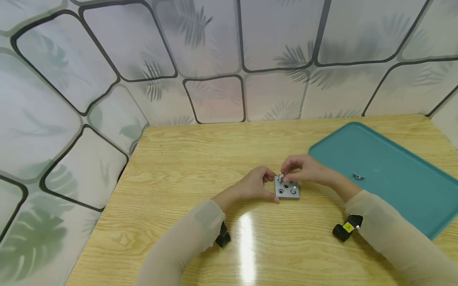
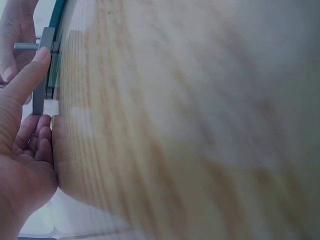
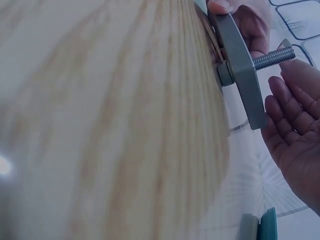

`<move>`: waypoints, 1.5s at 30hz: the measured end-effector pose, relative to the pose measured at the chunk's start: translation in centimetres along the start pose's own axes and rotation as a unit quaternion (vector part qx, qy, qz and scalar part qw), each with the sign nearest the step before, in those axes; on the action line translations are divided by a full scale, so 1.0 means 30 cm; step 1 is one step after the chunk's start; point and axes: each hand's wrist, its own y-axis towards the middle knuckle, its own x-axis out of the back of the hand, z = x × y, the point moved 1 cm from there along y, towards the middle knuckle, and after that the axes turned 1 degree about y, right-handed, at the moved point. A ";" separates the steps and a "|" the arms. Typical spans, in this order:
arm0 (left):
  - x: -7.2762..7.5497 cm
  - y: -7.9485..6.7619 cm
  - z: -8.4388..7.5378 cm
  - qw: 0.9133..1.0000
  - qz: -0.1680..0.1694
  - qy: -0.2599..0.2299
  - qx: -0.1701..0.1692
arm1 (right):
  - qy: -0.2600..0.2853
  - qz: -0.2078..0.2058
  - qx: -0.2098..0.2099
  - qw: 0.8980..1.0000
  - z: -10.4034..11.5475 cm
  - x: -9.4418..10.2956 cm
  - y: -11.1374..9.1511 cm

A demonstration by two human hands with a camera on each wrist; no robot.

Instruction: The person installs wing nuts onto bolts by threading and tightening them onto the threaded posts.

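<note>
A square grey metal plate (image 1: 288, 196) with several holes lies at mid-table, raised slightly on bolt heads in the right wrist view. My left hand (image 1: 255, 184) holds its left side between thumb and fingers. One threaded bolt (image 1: 293, 190) stands upright at the near right corner; it also shows as a bolt (image 3: 275, 58) in the right wrist view. At the far left corner, my right hand (image 1: 307, 169) pinches a small shiny wing nut (image 1: 280, 176) over another bolt. The fingertips partly hide that piece, so how far it is threaded cannot be seen.
A teal tray (image 1: 397, 190) lies to the right, beneath the right forearm. On it sits a loose wing nut (image 1: 358, 176). The wooden table (image 1: 186, 167) ends at a patterned wall covering (image 1: 214, 99) behind and to the left.
</note>
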 end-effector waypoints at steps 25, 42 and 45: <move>-0.005 0.001 0.002 1.000 -0.002 -0.006 0.008 | 0.018 0.005 0.025 1.000 -0.004 0.013 -0.046; -0.002 0.000 -0.005 1.000 0.002 -0.002 0.011 | -0.031 -0.023 -0.016 0.999 0.010 -0.020 -0.009; -0.002 0.001 -0.003 1.000 0.003 -0.002 0.009 | -0.026 -0.029 -0.016 0.999 0.008 -0.022 -0.011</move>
